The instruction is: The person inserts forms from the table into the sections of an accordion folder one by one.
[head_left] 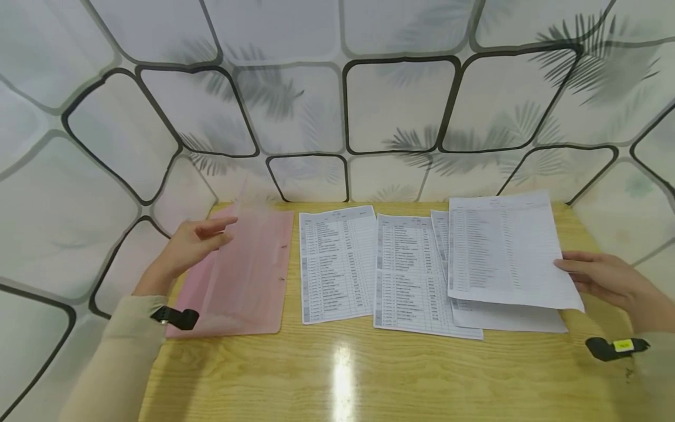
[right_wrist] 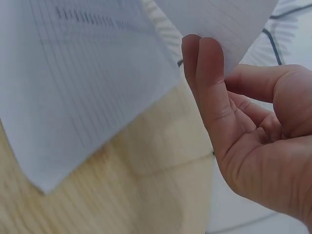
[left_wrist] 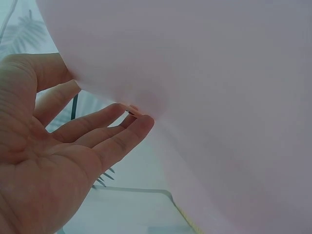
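On the left of the table lies a pink file folder (head_left: 263, 275) with two small metal prongs near its right side. My left hand (head_left: 192, 243) pinches the edge of its raised translucent cover (left_wrist: 219, 97) between thumb and finger, other fingers extended against the cover. My right hand (head_left: 606, 275) pinches the right edge of a printed sheet (head_left: 501, 252), held raised over another sheet (head_left: 511, 316). Seen from the right wrist, thumb and fingers (right_wrist: 210, 63) meet on the paper's corner. Two more printed sheets, a left one (head_left: 337, 264) and a middle one (head_left: 406, 275), lie flat between the hands.
The wooden table (head_left: 263, 381) reflects a bright light near its front. Behind it and at both sides stands a pale patterned wall covering (head_left: 295, 111) with dark outlines and leaf prints. A black strap device sits on each wrist.
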### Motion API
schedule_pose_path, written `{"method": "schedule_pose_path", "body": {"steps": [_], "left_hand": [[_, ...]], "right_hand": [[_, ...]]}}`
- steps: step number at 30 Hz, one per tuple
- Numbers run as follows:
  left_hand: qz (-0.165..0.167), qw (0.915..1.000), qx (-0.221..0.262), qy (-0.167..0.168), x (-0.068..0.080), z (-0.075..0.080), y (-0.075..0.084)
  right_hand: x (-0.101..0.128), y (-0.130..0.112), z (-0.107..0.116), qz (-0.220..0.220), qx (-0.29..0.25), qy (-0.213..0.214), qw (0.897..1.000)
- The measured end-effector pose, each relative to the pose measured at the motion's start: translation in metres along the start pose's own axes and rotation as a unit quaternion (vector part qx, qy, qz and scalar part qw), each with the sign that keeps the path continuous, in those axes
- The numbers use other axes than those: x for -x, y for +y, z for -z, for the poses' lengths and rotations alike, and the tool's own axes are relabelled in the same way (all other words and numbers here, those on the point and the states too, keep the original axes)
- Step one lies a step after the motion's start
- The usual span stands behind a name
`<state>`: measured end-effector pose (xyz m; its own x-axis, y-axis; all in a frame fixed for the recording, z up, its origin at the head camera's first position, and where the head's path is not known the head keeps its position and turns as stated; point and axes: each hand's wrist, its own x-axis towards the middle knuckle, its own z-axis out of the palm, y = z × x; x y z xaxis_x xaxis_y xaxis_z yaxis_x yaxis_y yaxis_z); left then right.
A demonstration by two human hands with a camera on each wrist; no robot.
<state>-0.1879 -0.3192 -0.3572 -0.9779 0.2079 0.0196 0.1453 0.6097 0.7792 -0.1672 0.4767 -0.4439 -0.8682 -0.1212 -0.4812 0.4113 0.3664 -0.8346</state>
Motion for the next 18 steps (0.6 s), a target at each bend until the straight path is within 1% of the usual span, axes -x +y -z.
{"method": "schedule_pose_path", "body": {"steps": [1, 6, 11, 15, 18], "left_hand": [[0.0, 1.0, 0.001, 0.001, 0.0, 0.0, 0.0], [-0.006, 1.0, 0.006, 0.005, 0.0, 0.0, -0.002], [-0.012, 0.9999, 0.007, 0.005, -0.001, -0.001, -0.003], [-0.014, 0.9999, 0.006, 0.001, -0.001, -0.002, -0.004], [-0.017, 0.9998, 0.006, 0.001, -0.001, -0.002, -0.004]], "right_hand": [[-0.001, -0.004, -0.003, 0.005, -0.002, -0.005, 1.0], [-0.009, -0.021, -0.021, 0.021, -0.057, -0.015, 0.998], [-0.015, -0.038, -0.043, 0.026, -0.066, -0.021, 0.997], [-0.017, -0.049, -0.059, 0.024, -0.034, -0.018, 0.999], [-0.019, -0.055, -0.07, 0.024, -0.001, -0.017, 1.0]]}}
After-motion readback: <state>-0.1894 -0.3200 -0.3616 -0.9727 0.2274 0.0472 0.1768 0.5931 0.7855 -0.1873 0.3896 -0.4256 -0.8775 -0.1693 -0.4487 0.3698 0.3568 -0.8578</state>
